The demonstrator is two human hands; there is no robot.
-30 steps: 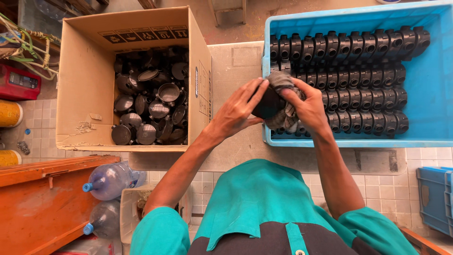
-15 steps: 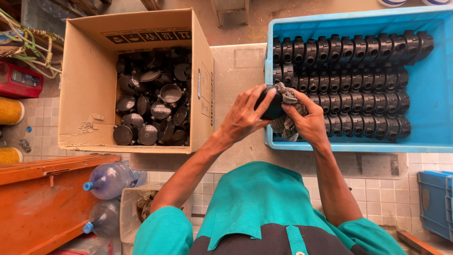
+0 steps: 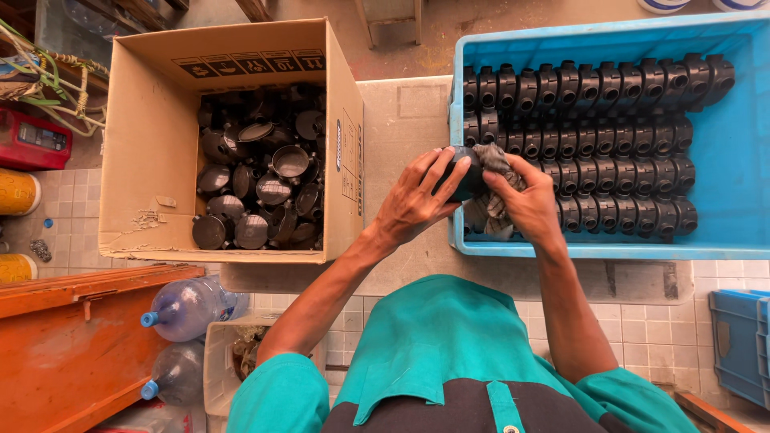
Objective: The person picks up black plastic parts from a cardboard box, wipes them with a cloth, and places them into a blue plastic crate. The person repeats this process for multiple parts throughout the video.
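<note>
Black plastic fitting [image 3: 464,172] gripped in left hand [image 3: 417,200] over blue crate [image 3: 734,152] edge; right hand [image 3: 529,204] closed on grey rag [image 3: 493,160], touching fitting's right side.

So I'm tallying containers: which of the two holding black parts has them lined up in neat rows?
The blue plastic crate on the right; its black parts sit in tidy rows. In the cardboard box on the left they lie jumbled.

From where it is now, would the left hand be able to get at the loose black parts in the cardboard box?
Probably yes: the cardboard box is open-topped beside the left hand, though that hand is holding a black part.
</note>
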